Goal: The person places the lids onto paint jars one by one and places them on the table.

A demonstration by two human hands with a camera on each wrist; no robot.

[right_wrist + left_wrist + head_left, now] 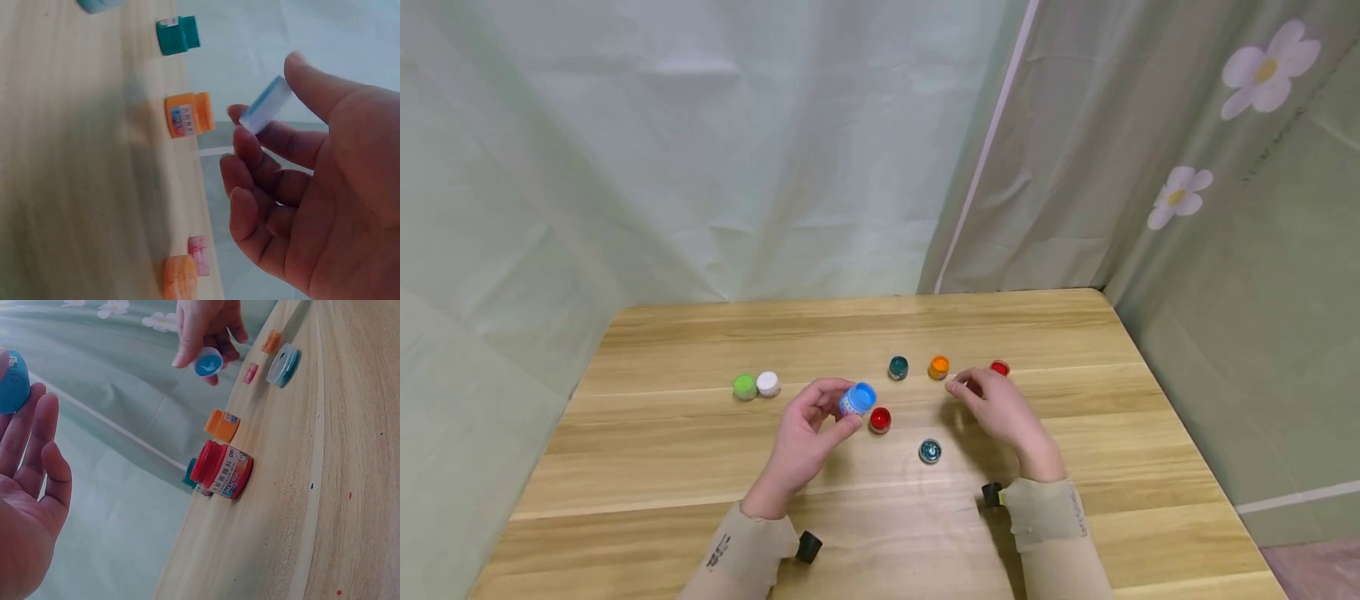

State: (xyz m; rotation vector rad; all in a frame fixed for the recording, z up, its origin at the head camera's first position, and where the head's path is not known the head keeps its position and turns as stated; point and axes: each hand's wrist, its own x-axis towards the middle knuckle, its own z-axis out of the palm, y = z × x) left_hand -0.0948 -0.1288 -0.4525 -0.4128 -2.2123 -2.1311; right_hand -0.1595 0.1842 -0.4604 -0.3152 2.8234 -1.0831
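My left hand (808, 429) holds a small blue paint jar (856, 401) above the table, lidless, with blue paint showing at its mouth. In the left wrist view, part of that jar is cut off by the frame's edge. My right hand (1000, 408) pinches a small round lid (267, 105) between thumb and fingers; its inner side with blue paint faces the left wrist camera. The head view hides this lid. Below the left hand stands a lidless red paint jar (880, 420). A lid with dark teal paint (929, 451) lies between the hands.
Lidless teal (898, 367) and orange (938, 367) jars stand farther back. A red lid (999, 367) lies beyond the right hand, and an orange lid (180, 278) near it. Green (745, 387) and white (768, 384) jars stand at left. Curtains (820, 150) hang behind the table.
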